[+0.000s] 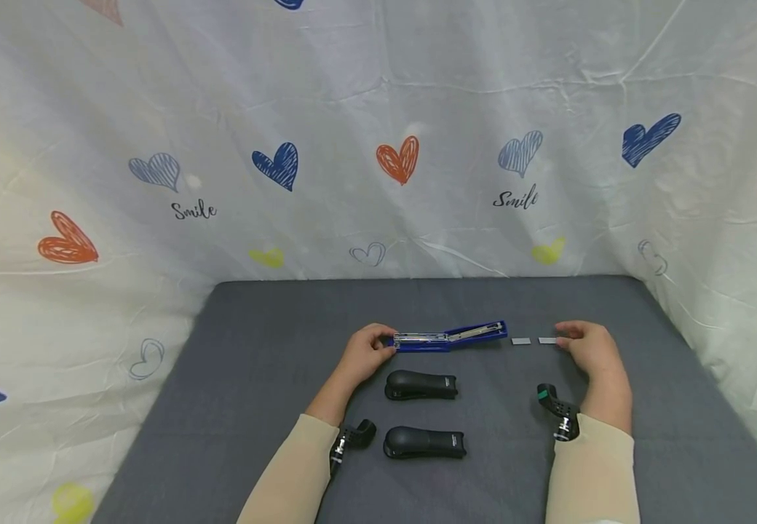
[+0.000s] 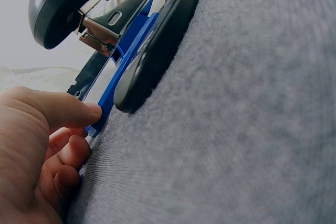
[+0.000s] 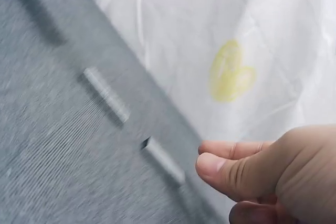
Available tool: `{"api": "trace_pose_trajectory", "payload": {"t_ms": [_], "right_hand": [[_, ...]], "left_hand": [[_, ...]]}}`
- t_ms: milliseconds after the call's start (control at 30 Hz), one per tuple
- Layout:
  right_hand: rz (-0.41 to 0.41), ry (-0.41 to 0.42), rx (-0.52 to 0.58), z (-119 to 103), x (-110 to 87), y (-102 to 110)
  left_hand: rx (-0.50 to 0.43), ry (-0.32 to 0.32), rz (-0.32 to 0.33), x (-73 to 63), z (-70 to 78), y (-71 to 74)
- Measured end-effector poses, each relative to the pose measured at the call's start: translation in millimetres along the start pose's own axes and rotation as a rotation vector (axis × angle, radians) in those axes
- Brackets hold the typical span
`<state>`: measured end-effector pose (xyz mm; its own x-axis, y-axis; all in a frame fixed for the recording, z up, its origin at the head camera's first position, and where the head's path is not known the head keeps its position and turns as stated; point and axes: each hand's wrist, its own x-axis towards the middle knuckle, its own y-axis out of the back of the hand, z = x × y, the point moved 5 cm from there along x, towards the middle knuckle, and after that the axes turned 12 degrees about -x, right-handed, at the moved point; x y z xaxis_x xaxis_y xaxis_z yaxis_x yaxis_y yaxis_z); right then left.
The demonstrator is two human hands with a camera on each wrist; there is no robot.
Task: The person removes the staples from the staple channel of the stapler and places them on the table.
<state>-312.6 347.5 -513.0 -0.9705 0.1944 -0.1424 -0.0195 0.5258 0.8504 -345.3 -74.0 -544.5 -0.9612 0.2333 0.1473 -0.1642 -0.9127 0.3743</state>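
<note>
A blue stapler (image 1: pixel 423 342) lies opened out on the grey table, its top arm swung over to the right and the metal staple channel exposed. My left hand (image 1: pixel 367 351) pinches the stapler's left end, thumb in front and fingers behind; the left wrist view shows this grip on the blue base (image 2: pixel 109 94). Right of the stapler lie two short silver strips of staples, a nearer strip (image 1: pixel 520 341) and a farther strip (image 1: pixel 547 340). My right hand (image 1: pixel 589 351) hovers beside the farther strip (image 3: pixel 165 162), thumb and forefinger extended toward it with a gap.
Two black staplers, an upper one (image 1: pixel 421 385) and a lower one (image 1: pixel 424 442), lie between my forearms. A white curtain (image 1: pixel 326 211) printed with hearts hangs behind the table (image 1: pixel 274 407) and along its sides.
</note>
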Motion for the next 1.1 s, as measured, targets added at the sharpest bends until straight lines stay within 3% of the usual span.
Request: {"api": "trace_pose_trajectory", "payload": {"t_ms": [233, 567, 833, 1100], "right_hand": [[0.034, 0.112, 0.008, -26, -10.3, 22], [0.024, 0.288, 0.046, -81, -31.6, 39], [-0.02, 0.457, 0.075, -128, -49.0, 33], [-0.073, 0.663, 0.087, -181, -68.8, 13]], "left_hand": [[0.004, 0.001, -0.002, 0.2, -0.1, 0.4], [0.01, -0.007, -0.009, 0.6, -2.3, -0.4], [0.011, -0.017, -0.014, -0.5, -0.2, 0.0], [-0.005, -0.031, -0.016, -0.2, 0.9, 0.2]]}}
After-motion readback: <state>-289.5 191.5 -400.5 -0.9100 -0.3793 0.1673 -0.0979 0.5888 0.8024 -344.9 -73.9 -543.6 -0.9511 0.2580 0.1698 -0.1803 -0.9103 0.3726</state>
